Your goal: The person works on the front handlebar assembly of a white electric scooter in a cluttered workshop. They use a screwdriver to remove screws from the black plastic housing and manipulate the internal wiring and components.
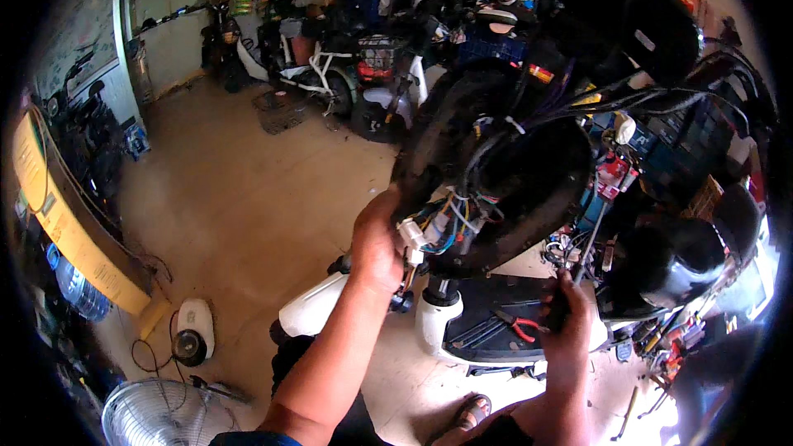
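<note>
A large black plastic shell (529, 235) of a scooter's front stands before me, with bundled wires and white connectors (411, 235) inside its lower left part. My left hand (376, 239) is closed on the shell's left edge, right beside the connectors; its fingertips are partly hidden. In my right hand (568, 310) is a screwdriver (593, 235) with a long thin shaft pointing up and away, its handle mostly hidden by the fingers. Below, red-handled pliers (522, 329) and several dark tools lie on the scooter's black footboard (496, 297).
Black cables (611, 103) run across the top of the shell. On the right sit a shiny black rounded part (673, 264) and many loose tools. A fan (157, 413) stands at the lower left, near a yellow board (74, 231). Parked scooters and piled parts line the back.
</note>
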Demonstrator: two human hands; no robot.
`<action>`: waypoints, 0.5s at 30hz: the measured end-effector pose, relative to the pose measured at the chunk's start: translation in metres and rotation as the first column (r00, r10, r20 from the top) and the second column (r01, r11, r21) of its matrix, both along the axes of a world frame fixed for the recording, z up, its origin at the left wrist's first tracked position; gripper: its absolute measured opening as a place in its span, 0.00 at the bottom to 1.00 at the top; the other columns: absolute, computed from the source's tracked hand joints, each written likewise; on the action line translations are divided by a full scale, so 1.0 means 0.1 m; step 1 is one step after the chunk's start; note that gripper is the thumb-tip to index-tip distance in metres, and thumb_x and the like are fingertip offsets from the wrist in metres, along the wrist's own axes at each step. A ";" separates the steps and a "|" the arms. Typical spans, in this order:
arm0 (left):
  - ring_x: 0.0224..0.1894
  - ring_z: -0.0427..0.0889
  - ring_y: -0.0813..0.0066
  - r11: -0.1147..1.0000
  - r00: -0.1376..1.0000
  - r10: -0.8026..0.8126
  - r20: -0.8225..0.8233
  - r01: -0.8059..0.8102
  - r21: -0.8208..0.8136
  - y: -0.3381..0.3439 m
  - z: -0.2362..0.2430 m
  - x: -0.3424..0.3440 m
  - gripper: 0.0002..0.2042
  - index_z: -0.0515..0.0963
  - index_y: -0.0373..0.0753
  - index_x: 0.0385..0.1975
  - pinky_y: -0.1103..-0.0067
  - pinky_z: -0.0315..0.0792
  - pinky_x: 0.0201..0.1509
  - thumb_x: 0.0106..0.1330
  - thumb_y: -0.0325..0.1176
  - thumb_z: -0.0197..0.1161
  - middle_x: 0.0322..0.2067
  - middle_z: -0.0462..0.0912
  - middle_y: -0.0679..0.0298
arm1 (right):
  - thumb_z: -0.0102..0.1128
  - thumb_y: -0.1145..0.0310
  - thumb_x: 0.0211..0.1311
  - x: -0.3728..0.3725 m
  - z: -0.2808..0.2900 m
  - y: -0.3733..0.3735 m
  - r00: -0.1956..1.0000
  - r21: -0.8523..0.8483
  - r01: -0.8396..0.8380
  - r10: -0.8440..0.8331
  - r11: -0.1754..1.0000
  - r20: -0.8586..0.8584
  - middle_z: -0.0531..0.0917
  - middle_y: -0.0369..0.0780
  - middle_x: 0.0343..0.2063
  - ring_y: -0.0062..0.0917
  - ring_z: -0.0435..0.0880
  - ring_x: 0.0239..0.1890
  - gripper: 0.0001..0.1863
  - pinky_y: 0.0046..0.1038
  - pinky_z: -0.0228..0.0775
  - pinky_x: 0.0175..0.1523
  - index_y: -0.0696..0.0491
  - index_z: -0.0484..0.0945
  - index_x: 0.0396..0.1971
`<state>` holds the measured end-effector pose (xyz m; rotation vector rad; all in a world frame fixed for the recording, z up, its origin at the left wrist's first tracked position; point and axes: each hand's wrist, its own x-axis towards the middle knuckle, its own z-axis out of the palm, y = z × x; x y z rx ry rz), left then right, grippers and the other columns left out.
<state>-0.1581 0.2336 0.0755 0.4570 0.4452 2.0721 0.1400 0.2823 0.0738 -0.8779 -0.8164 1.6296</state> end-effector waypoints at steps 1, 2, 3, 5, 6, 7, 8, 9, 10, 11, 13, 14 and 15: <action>0.50 0.86 0.63 1.000 0.999 -0.017 -0.031 0.017 0.000 0.02 -0.11 -0.10 0.20 0.78 0.34 0.58 0.65 0.80 0.57 0.77 0.43 0.56 0.51 0.86 0.56 | 0.65 0.61 0.71 -0.09 0.00 -0.01 0.998 -0.050 0.065 -0.065 0.997 0.004 0.80 0.33 0.24 0.17 0.76 0.21 0.08 0.19 0.68 0.24 0.50 0.81 0.36; 0.50 0.86 0.62 0.999 0.997 -0.035 -0.064 0.035 0.000 0.02 -0.14 -0.16 0.20 0.77 0.34 0.58 0.65 0.80 0.57 0.77 0.43 0.55 0.51 0.86 0.56 | 0.63 0.63 0.72 -0.08 0.04 -0.03 1.000 -0.034 -0.018 0.019 0.999 0.014 0.80 0.34 0.25 0.17 0.76 0.21 0.08 0.19 0.68 0.24 0.51 0.80 0.38; 0.52 0.85 0.62 1.000 0.999 -0.010 -0.053 0.009 -0.024 0.02 -0.14 -0.15 0.20 0.77 0.34 0.58 0.65 0.79 0.59 0.77 0.42 0.55 0.51 0.86 0.57 | 0.63 0.63 0.72 -0.05 -0.01 -0.02 0.997 -0.023 -0.073 0.073 0.997 -0.015 0.82 0.34 0.30 0.18 0.77 0.26 0.08 0.20 0.69 0.28 0.51 0.81 0.43; 0.53 0.85 0.63 0.999 0.997 -0.025 -0.072 0.023 -0.029 -0.03 -0.06 -0.10 0.20 0.77 0.35 0.59 0.66 0.77 0.61 0.77 0.42 0.54 0.52 0.86 0.57 | 0.63 0.64 0.71 -0.01 -0.05 -0.02 0.993 0.004 -0.117 0.117 0.993 -0.034 0.83 0.35 0.35 0.19 0.78 0.32 0.11 0.20 0.70 0.32 0.52 0.81 0.49; 0.53 0.84 0.63 0.999 0.996 -0.032 -0.081 0.030 -0.031 -0.05 -0.02 -0.08 0.19 0.77 0.35 0.59 0.67 0.77 0.61 0.77 0.42 0.54 0.52 0.86 0.57 | 0.63 0.64 0.71 -0.03 -0.03 -0.04 0.994 0.017 -0.109 0.109 0.994 -0.023 0.83 0.35 0.35 0.19 0.78 0.32 0.11 0.20 0.70 0.32 0.52 0.81 0.49; 0.55 0.84 0.63 0.999 0.996 -0.047 -0.080 0.047 0.000 -0.08 0.01 -0.06 0.20 0.77 0.35 0.59 0.66 0.75 0.64 0.77 0.42 0.54 0.53 0.86 0.57 | 0.63 0.64 0.71 -0.03 -0.01 -0.05 0.995 0.026 -0.103 0.104 0.994 -0.009 0.83 0.36 0.35 0.19 0.78 0.32 0.12 0.20 0.70 0.32 0.52 0.81 0.49; 0.55 0.84 0.63 0.999 0.996 -0.040 -0.085 0.039 -0.005 -0.07 -0.01 -0.07 0.20 0.77 0.35 0.59 0.66 0.75 0.64 0.77 0.42 0.54 0.53 0.86 0.57 | 0.63 0.64 0.71 -0.03 -0.01 -0.05 0.995 0.030 -0.100 0.100 0.995 0.005 0.83 0.36 0.35 0.19 0.78 0.32 0.11 0.20 0.70 0.32 0.52 0.80 0.48; 0.55 0.84 0.63 0.999 0.995 -0.033 -0.091 0.032 -0.010 -0.05 -0.05 -0.10 0.20 0.77 0.35 0.59 0.65 0.75 0.64 0.77 0.42 0.54 0.54 0.86 0.57 | 0.63 0.64 0.71 -0.02 -0.03 -0.03 0.995 0.033 -0.097 0.096 0.995 0.018 0.83 0.36 0.35 0.19 0.78 0.32 0.11 0.21 0.70 0.32 0.52 0.80 0.48; 0.55 0.84 0.63 1.000 0.995 -0.025 -0.096 0.023 -0.016 -0.03 -0.10 -0.14 0.20 0.77 0.35 0.59 0.65 0.75 0.64 0.77 0.42 0.54 0.54 0.85 0.57 | 0.64 0.64 0.71 -0.01 -0.05 -0.01 0.995 0.035 -0.094 0.093 0.995 0.030 0.83 0.37 0.35 0.19 0.78 0.32 0.11 0.21 0.70 0.32 0.53 0.80 0.48; 0.55 0.84 0.62 1.000 0.995 -0.016 -0.098 0.013 -0.028 0.00 -0.15 -0.17 0.19 0.78 0.35 0.58 0.64 0.75 0.64 0.77 0.42 0.53 0.54 0.86 0.57 | 0.63 0.65 0.71 0.00 -0.07 0.01 0.994 0.026 -0.112 0.112 0.993 -0.008 0.83 0.37 0.36 0.19 0.78 0.32 0.11 0.21 0.70 0.32 0.53 0.79 0.47; 0.54 0.84 0.62 0.999 0.997 -0.028 -0.070 0.025 -0.043 0.01 -0.19 -0.20 0.19 0.78 0.35 0.58 0.65 0.75 0.63 0.78 0.42 0.52 0.53 0.86 0.57 | 0.63 0.65 0.71 -0.02 -0.05 -0.01 0.995 0.015 -0.097 0.097 0.995 -0.030 0.83 0.37 0.36 0.20 0.78 0.32 0.11 0.21 0.70 0.32 0.53 0.79 0.48; 0.54 0.84 0.62 0.998 0.998 -0.031 -0.056 0.029 -0.050 0.01 -0.20 -0.21 0.19 0.78 0.35 0.58 0.65 0.75 0.62 0.78 0.42 0.52 0.53 0.86 0.57 | 0.63 0.65 0.71 -0.04 -0.04 -0.02 0.995 0.009 -0.091 0.092 0.996 -0.041 0.83 0.37 0.36 0.20 0.78 0.32 0.11 0.20 0.70 0.32 0.52 0.79 0.48; 0.54 0.84 0.62 0.999 0.996 -0.043 -0.074 0.042 -0.020 0.01 -0.20 -0.22 0.19 0.78 0.35 0.58 0.64 0.76 0.62 0.78 0.41 0.50 0.53 0.86 0.57 | 0.62 0.65 0.71 -0.04 -0.04 -0.02 0.994 0.005 -0.098 0.098 0.995 -0.052 0.83 0.37 0.36 0.20 0.78 0.32 0.10 0.20 0.70 0.32 0.53 0.79 0.48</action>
